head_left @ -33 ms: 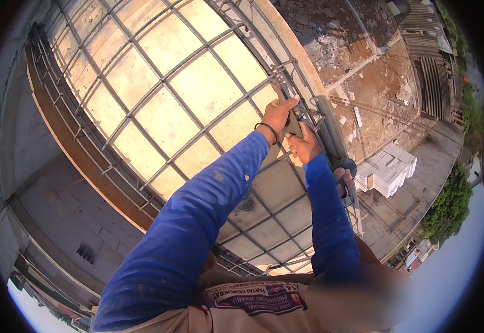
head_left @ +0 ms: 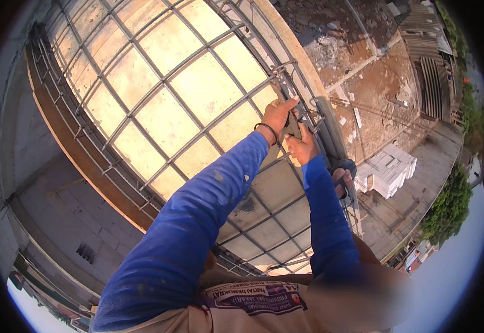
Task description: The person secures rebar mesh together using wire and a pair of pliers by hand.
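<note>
Shirt (head_left: 253, 297): lettered print, near
Left hand (head_left: 275, 116): at rebar mesh's (head_left: 165, 81) right edge
Right hand (head_left: 303, 146): just nearer
Fingers (head_left: 292, 103): grip, can't tell

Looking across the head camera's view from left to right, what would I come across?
Brown curved board edge → left hand → right hand → stack of pale blocks → leafy green tree.

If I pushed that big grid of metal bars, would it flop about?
The grid would probably feel stiff, since its bars cross again and again. It is likely heavy, with many metal bars spread over a wide stretch of pale panels. Being broad and flat, it seems unlikely to roll.
</note>
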A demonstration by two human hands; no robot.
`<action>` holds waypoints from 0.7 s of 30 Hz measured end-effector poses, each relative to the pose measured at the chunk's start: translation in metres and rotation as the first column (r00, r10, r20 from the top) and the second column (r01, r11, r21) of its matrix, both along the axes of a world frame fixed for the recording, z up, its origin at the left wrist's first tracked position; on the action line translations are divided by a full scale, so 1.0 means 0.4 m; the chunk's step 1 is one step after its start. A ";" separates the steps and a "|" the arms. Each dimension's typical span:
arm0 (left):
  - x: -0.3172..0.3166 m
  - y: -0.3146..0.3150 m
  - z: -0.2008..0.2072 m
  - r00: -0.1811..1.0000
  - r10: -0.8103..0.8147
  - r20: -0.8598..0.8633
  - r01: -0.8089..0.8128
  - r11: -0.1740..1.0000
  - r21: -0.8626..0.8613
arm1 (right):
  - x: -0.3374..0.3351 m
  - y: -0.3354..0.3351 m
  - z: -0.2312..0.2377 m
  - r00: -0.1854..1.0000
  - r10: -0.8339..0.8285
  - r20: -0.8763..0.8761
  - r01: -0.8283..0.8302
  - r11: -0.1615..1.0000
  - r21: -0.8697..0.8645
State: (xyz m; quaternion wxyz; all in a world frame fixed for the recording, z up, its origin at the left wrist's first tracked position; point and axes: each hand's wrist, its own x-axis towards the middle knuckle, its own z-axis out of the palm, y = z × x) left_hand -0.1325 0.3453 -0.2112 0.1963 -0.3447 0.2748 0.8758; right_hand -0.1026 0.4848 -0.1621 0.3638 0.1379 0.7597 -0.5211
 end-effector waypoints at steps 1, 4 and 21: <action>0.000 0.005 -0.017 1.000 0.001 -0.016 -0.001 1.000 0.017 | 0.012 -0.005 -0.010 0.998 -0.002 -0.057 0.003 1.000 0.027; -0.003 0.005 -0.007 0.999 0.019 0.032 -0.020 0.999 0.027 | 0.018 -0.007 -0.027 0.994 -0.001 -0.110 0.005 0.999 0.031; 0.000 -0.012 0.019 0.998 0.052 -0.028 -0.050 0.995 0.091 | -0.064 0.027 0.063 0.922 0.073 0.381 0.094 0.910 -0.403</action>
